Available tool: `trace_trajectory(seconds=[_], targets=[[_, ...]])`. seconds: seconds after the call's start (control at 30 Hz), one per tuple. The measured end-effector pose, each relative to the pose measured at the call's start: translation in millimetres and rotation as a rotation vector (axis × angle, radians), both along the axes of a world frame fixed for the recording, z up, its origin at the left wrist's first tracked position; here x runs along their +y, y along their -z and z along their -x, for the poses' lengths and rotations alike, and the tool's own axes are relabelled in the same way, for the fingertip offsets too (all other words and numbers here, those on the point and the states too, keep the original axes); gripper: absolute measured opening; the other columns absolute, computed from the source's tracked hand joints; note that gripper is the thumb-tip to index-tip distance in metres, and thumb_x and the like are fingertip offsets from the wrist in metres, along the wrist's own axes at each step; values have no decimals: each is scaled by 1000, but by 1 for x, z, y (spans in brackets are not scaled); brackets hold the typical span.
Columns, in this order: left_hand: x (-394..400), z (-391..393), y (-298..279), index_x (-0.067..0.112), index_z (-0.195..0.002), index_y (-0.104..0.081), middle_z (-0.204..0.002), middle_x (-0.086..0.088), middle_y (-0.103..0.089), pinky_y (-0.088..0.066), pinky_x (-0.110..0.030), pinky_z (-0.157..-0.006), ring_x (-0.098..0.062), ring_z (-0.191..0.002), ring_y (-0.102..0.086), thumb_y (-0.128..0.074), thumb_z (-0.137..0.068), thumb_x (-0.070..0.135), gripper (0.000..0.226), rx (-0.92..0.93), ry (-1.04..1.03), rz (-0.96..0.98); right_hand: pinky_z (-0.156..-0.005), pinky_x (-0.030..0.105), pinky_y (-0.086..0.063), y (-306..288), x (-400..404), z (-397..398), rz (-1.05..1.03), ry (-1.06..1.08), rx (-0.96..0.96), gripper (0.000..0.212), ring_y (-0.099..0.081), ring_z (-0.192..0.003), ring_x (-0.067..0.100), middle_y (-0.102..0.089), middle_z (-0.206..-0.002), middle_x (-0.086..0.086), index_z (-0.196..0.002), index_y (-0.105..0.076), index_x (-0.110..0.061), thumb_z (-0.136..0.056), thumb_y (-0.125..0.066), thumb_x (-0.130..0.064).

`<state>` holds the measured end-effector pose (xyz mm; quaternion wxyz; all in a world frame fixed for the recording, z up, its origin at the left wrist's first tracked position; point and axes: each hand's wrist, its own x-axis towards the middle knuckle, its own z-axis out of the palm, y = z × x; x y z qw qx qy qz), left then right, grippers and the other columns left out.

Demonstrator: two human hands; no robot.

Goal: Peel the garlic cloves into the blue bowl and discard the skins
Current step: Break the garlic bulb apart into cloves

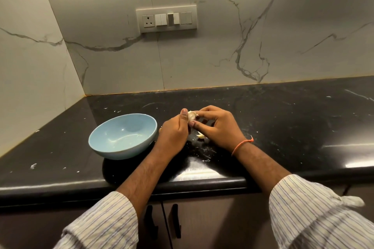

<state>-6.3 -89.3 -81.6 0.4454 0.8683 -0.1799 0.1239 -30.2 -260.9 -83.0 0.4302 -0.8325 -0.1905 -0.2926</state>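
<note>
Papery white garlic sits pinched between our left hand and right hand, mid-frame. Another clove lies below on the counter. Left of centre, the blue bowl looks empty; most peeling seemingly remains.

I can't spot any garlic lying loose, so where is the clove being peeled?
In the head view, the garlic clove sits pinched between the left hand and right hand, just right of the blue bowl.

We look down and forward from head height, close over the black countertop, facing the marble wall.
</note>
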Motion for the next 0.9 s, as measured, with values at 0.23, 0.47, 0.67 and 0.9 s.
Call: trace_trajectory(seconds=[0.23,0.47,0.67,0.9], targets=[[3,6,1,25,-108,-71,-96,8,-73,-56,-39,-91,-8,-95,-68,-26,-112,56,55,-20,78,74,-89,29,-63,0,1,2,-142,1,-24,33,-76,-98,0,-81,-106,-9,-117,-81,-18,-85,-88,-23],[3,5,1,35,-122,-67,-104,13,-72,-54,-29,-92,-2,-101,-66,-27,-106,63,51,13,167,28,-85,31,-64,2,-2,0,-72,-43,-28,31,-77,-94,5,-81,-103,-7,-119,-80,-17,-89,-84,-21],[3,7,-1,38,-117,-66,-102,14,-71,-50,-22,-90,-2,-102,-67,-25,-112,51,42,74,193,51,-88,25,-60,0,-3,1,-79,-137,86,31,-75,-97,8,-80,-102,-7,-123,-78,-17,-93,-79,-23],[3,7,-2,23,-134,-66,-112,10,-67,-45,-15,-94,5,-105,-62,-24,-112,50,54,126,224,92,-86,30,-62,-1,-5,2,-200,-237,210,31,-77,-101,14,-80,-112,1,-125,-76,-10,-98,-73,-24]])
